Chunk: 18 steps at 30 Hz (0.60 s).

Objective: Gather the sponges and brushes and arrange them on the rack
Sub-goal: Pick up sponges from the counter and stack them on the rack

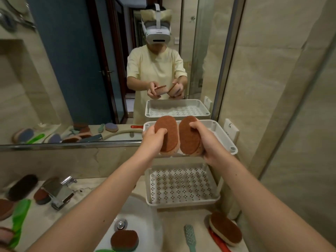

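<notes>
Sponges: left hand grips one sponge, right hand grips another sponge, both over the rack's top shelf, scrub side up, likely for placing side by side

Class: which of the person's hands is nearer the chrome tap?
Left. The left hand, gripping a sponge, is up and right of the tap; the right hand, gripping another sponge, lies farther right.
</notes>
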Motion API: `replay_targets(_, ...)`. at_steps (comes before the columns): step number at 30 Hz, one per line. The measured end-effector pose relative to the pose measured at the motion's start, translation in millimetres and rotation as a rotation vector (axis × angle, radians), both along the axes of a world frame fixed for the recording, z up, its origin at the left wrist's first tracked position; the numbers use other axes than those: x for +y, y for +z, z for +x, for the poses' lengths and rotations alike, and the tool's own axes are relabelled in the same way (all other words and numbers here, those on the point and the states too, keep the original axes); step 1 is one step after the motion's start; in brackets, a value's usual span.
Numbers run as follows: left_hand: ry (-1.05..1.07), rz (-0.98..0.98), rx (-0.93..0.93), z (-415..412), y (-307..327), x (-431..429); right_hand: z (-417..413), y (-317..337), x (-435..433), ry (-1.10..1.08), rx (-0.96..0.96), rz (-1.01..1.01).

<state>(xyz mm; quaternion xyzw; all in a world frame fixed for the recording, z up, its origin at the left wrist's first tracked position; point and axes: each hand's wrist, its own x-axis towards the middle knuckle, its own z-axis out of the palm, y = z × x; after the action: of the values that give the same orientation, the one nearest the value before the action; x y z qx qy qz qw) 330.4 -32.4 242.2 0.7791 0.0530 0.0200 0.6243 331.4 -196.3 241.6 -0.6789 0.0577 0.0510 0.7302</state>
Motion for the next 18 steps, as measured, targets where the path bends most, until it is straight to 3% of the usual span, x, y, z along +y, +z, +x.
replay_targets(5,-0.061,0.058,0.031,26,-1,11,37,-8,15,-0.051,-0.034,-0.109)
replay_targets(12,-0.195,0.563,-0.026,51,-14,16,77,-23,23,-0.013,0.008,-0.315)
replay_targets(15,-0.095,0.871,-0.114,58,-21,15,86,-31,26,-0.044,-0.061,-0.440)
replay_targets(18,-0.002,1.022,-0.101,61,-26,16,90,-38,31,-0.051,-0.145,-0.578)
